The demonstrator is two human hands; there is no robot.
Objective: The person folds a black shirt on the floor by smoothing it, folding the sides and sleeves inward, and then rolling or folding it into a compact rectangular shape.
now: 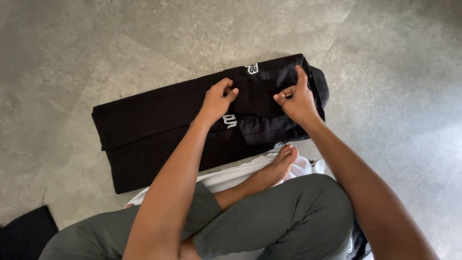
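Left hand (219, 99) and right hand (297, 100), fingers curled, each pinch the far-right fold of a black garment (192, 120) lying long and narrow on the grey stone floor (72, 58), sides already folded in, crosswise folding left; white cloth (231, 175) under the foot nearby; no containers visible.
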